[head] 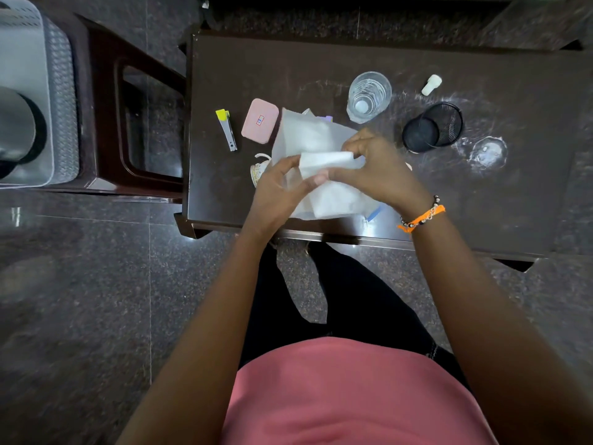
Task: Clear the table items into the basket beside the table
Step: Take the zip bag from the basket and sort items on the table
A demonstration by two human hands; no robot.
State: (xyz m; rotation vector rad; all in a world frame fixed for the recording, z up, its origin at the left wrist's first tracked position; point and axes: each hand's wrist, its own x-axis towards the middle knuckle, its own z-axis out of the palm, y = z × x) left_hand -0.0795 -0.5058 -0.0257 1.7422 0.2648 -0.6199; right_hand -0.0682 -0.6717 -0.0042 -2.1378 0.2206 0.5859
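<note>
Both of my hands hold a white cloth above the near edge of the dark table. My left hand grips its lower left part, and my right hand pinches a folded strip of it. On the table lie a nail clipper with a yellow end, a pink case, a clear glass, a small white cap, a black mesh cup on its side and a clear lid. The grey basket stands at the far left on a stool.
A dark brown stool stands between the basket and the table's left edge. A small patterned object peeks out under the cloth by my left hand. Something blue shows under the cloth near the front edge. The floor is dark granite.
</note>
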